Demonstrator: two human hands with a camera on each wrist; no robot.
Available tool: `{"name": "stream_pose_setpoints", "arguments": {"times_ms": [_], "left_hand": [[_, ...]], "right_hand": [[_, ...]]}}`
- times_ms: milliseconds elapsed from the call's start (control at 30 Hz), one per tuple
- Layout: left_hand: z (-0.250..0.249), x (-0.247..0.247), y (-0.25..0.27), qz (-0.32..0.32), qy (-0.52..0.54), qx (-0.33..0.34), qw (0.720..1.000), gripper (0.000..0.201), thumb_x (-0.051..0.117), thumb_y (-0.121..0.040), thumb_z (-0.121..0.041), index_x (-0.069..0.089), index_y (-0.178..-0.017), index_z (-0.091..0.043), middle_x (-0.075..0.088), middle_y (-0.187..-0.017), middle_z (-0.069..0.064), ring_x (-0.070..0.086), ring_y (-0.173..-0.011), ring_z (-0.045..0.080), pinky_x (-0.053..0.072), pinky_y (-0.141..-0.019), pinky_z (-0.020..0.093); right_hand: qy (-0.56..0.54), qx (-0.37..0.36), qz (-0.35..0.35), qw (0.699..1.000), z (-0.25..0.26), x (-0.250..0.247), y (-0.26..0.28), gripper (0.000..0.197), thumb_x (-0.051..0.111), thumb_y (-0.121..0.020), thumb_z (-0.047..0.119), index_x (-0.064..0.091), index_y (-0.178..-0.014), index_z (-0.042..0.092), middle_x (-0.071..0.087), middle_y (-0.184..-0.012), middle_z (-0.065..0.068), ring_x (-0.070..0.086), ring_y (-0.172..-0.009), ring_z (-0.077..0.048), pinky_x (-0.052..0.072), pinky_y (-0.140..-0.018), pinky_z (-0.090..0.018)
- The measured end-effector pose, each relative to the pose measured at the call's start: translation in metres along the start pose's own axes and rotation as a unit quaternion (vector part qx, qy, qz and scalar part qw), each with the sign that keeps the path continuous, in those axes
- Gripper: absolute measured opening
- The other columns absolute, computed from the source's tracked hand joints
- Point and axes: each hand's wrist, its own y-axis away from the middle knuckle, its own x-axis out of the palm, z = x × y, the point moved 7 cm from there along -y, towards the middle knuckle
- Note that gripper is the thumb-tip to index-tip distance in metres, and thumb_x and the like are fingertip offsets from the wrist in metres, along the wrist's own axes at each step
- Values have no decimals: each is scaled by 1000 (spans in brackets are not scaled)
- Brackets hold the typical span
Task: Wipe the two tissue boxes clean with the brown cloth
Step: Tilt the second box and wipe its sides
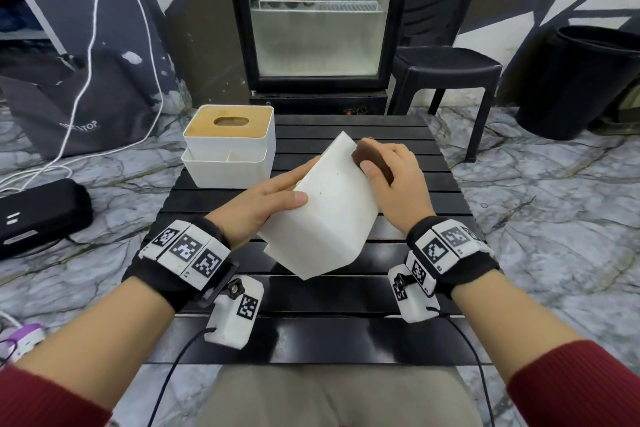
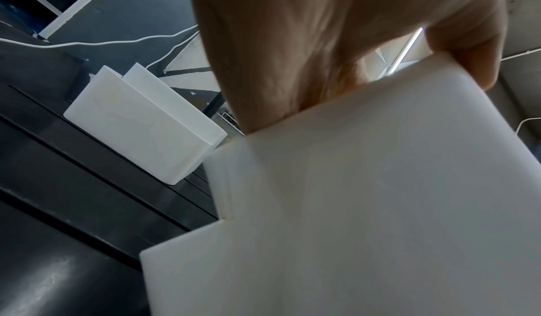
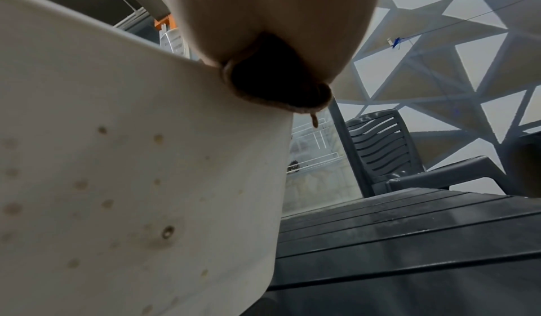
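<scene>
A white tissue box is held tilted above the black slatted table, its speckled underside facing me. My left hand grips its left side, thumb on the near face and fingers behind; the left wrist view shows the same box under that hand. My right hand holds a bunched brown cloth pressed against the box's upper right edge, and the cloth shows dark beneath the palm in the right wrist view. A second white tissue box with a wooden lid stands at the table's far left, also visible as the other box.
A glass-door fridge stands behind the table, a black plastic chair to its right and a black bin further right. A dark bag and white cables lie on the marble floor at left, with a black case.
</scene>
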Motion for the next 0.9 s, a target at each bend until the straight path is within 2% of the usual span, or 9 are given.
{"name": "stream_pose_setpoints", "arguments": {"times_ms": [67, 200, 267, 400, 500, 567, 667, 800, 900], "left_hand": [[1, -1, 1, -6, 1, 5, 1000, 63, 57, -77, -43, 40, -137, -46, 53, -137, -11, 53, -123, 15, 40, -96, 30], [1, -1, 2, -4, -2, 7, 1000, 59, 57, -79, -44, 41, -136, -49, 53, -137, -13, 53, -123, 12, 46, -91, 20], [1, -1, 2, -5, -5, 7, 1000, 58, 57, -79, -44, 42, -134, -51, 53, -137, -14, 53, -122, 11, 46, -91, 18], [2, -2, 3, -11, -5, 2, 1000, 54, 58, -77, -47, 44, -129, -56, 54, -135, -16, 54, -121, 10, 43, -91, 23], [2, -3, 3, -13, -7, 0, 1000, 53, 58, -77, -49, 44, -128, -58, 55, -134, -17, 54, -121, 9, 39, -93, 29], [2, -2, 3, -8, -12, -1, 1000, 55, 58, -78, -50, 42, -130, -57, 54, -135, -17, 53, -122, 10, 38, -94, 31], [2, -2, 3, -2, -12, 0, 1000, 58, 59, -77, -56, 41, -132, -56, 52, -137, -17, 52, -123, 10, 37, -96, 33], [2, 0, 4, 10, -2, 9, 1000, 68, 60, -76, -65, 37, -138, -49, 47, -141, -16, 48, -128, 11, 35, -101, 37], [1, 8, 2, 30, -13, 11, 999, 73, 57, -79, -64, 32, -144, -41, 44, -146, -9, 44, -132, 18, 31, -109, 44]], "right_hand": [[6, 8, 9, 1000, -2, 0, -2, 36, 49, -92, 20, 49, -129, 23, 52, -115, -4, 42, -112, -18, 26, -92, -19], [-2, 20, 15, 1000, -7, -2, -2, 35, 48, -93, 21, 50, -128, 24, 53, -112, -4, 46, -109, -20, 31, -93, -24], [-14, 28, 10, 999, -9, -5, 0, 34, 48, -93, 21, 51, -127, 24, 53, -109, -2, 48, -108, -20, 33, -94, -28], [-17, 25, 5, 1000, -15, -9, 8, 32, 48, -93, 21, 52, -125, 24, 52, -106, 6, 49, -105, -15, 35, -94, -28], [-24, 32, -2, 999, -25, -15, 16, 31, 49, -93, 21, 54, -124, 23, 53, -106, 9, 48, -103, -10, 32, -91, -18], [-22, 42, -11, 999, -32, -21, 20, 30, 51, -92, 19, 55, -122, 19, 53, -106, 8, 50, -103, -11, 30, -88, -13], [-1, 56, -29, 998, -35, -32, 27, 30, 52, -92, 18, 56, -121, 16, 53, -105, 6, 51, -106, -17, 32, -90, -19], [0, -4, -55, 998, -1, -38, 33, 30, 53, -91, 17, 56, -121, 16, 52, -109, 6, 49, -108, -17, 32, -93, -22], [8, -89, -3, 996, 44, -17, 44, 34, 53, -86, 21, 57, -119, 14, 55, -113, 0, 44, -108, -14, 30, -97, -18]]}}
